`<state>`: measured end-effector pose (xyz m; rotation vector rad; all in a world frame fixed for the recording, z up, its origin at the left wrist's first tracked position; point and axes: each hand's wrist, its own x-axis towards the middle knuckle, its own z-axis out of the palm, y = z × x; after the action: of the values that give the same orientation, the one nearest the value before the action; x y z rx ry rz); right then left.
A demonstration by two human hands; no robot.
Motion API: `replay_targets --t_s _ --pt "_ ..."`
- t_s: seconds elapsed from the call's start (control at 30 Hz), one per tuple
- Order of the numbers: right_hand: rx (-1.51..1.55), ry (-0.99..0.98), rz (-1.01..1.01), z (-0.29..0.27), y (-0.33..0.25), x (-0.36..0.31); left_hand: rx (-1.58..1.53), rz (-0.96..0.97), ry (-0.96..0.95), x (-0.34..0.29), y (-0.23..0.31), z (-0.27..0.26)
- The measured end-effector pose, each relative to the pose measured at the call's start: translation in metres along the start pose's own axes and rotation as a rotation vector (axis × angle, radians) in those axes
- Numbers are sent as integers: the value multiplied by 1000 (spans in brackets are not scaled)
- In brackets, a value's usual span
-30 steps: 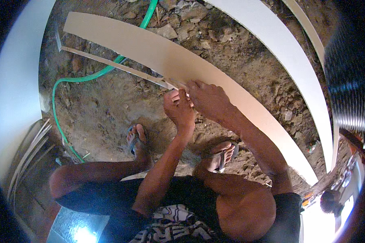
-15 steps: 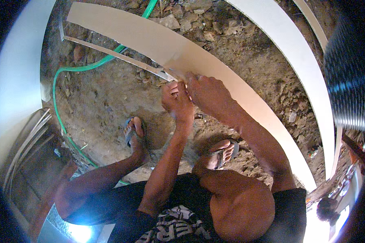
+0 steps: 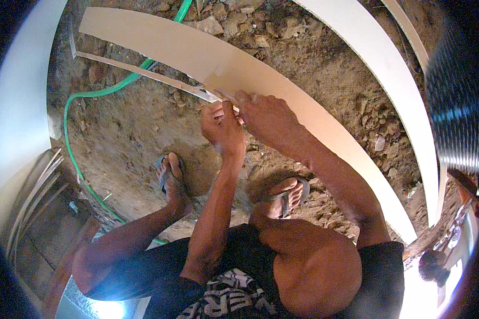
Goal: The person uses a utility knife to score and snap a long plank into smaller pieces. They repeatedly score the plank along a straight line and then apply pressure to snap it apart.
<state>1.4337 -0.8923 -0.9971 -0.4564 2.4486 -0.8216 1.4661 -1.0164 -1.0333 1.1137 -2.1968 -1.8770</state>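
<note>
Over dirt (image 3: pixel 122 133), board (image 3: pixel 250 72) diagonal, nearer rightward

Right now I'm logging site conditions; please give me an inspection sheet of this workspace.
Surface: bare, uneven earth.
Work pieces: long brown strip; narrow strip beside it.
Clutter: loose stones; thin slats lower left.
Hands: left hand and right hand close together at the brown strip's near edge; grip unclear.
Cables: nothing seen; green hose passes beneath the brown strip.
Surroundings: pale panel left; white strip and ridged dark sheet right; another person lower right.

green hose (image 3: pixel 104 91) on dirt (image 3: pixel 125 141) | thin strips (image 3: pixel 33 190) lower left | ribbed sheet (image 3: pixel 459 109) far right
</note>
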Motion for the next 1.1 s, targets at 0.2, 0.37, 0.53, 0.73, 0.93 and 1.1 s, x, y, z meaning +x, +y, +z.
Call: replay_targets --t_s 0.2,0.37,0.53,0.73,0.93,1.1 --pt "-28 -79 55 -2 4 -16 12 -48 42 0 6 3" --pt "-19 -182 108 0 14 -31 58 -43 64 2 5 4" --pt "-17 -126 102 8 27 -54 44 58 27 1 -1 2" --pt "-22 -198 143 -3 35 -86 59 42 12 6 -6 -3" --pt "-38 -109 115 1 44 -104 -25 3 13 -8 0 3" --pt "-37 -177 173 -25 45 -116 107 -179 -162 -26 11 0"
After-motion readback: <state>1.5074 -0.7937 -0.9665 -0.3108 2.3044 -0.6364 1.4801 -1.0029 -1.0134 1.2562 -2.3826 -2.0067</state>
